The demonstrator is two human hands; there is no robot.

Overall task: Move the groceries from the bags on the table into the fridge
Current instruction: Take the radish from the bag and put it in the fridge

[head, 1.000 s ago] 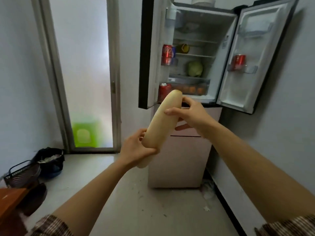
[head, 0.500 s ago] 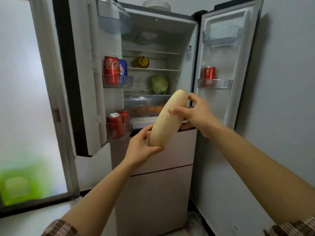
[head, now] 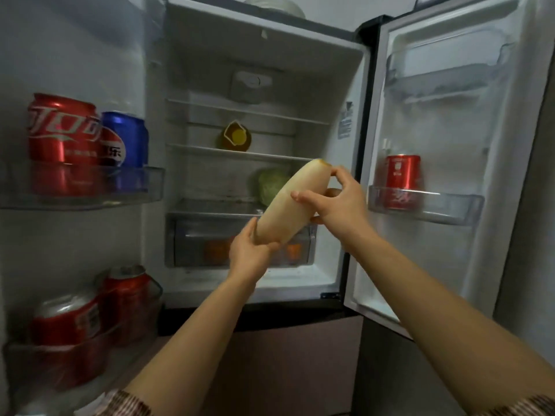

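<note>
Pale, smooth, cylindrical radish (head: 283, 210) gripped by both hands' fingers (head: 303, 198) before open fridge (head: 348, 85).

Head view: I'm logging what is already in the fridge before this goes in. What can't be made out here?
- Crisper drawer: orange items inside, blurred by its frosted front and partly hidden by the left hand and the pale long vegetable.
- Cabbage: right part hidden behind the vegetable.
- Yellow object on the middle shelf: too small and dim to identify.
- Lower left door cans: labels blurred.
- Right hand: its grip hides the vegetable's far side.
</note>
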